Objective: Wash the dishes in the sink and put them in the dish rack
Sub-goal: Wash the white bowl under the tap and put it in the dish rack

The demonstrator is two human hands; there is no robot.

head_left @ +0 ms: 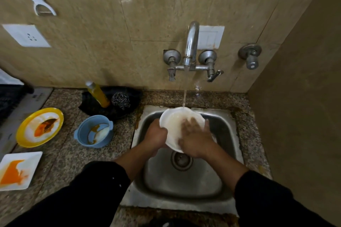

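Observation:
A white plate (172, 124) is held tilted over the steel sink (184, 186), under water running from the tap (191, 42). My left hand (156, 134) grips the plate's left rim. My right hand (193, 138) lies flat on the plate's face, fingers spread and blurred. Dirty dishes wait on the counter to the left: a yellow-rimmed plate (39, 127), a blue bowl (94, 131) and a white square plate (17, 170), all smeared with orange sauce. No dish rack is in view.
A yellow soap bottle (97, 94) and a steel scrubber (120, 99) sit on a black cloth behind the blue bowl. A peeler (39, 3) hangs on the wall. A side wall closes off the right. A separate wall tap (251, 56) projects at right.

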